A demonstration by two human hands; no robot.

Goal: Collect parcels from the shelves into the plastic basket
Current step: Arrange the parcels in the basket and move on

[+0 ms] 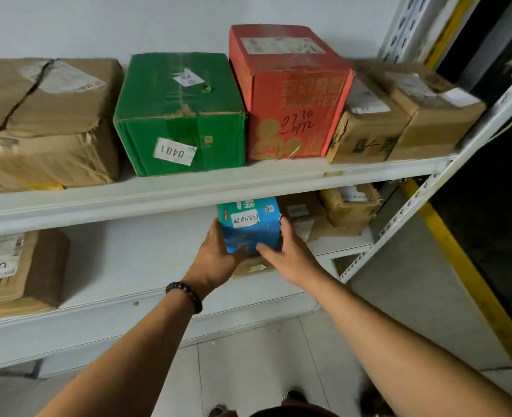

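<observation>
- We hold a blue box (250,225) between both hands at the lower shelf (134,266), just under the front lip of the upper shelf (188,191).
- Our left hand (215,260) presses the box's left side, thumb on its near face; its grip is closed on the box. A dark beaded bracelet (185,296) sits on that wrist.
- Our right hand (290,251) clamps the right side, thumb across the near face; this grip too holds the box.
- The blue box carries a white label with printed Chinese characters, seen upside down; we cannot read them with certainty.
- Beneath the box lies a flat brown parcel (251,267), partly hidden by our hands.
- On the upper shelf, left to right: a brown taped parcel (44,121), a green carton (179,115) with a white sticker reading "0401" upside down, a red carton (290,91) with handwritten digits "2730" and a second line we cannot read, then two brown cartons (369,127) (432,115).
- On the lower shelf, a brown parcel with a shipping label (17,269) sits far left, well apart from the blue box; more brown parcels (348,206) lie to the right of it.
- The plastic basket is out of view.
</observation>
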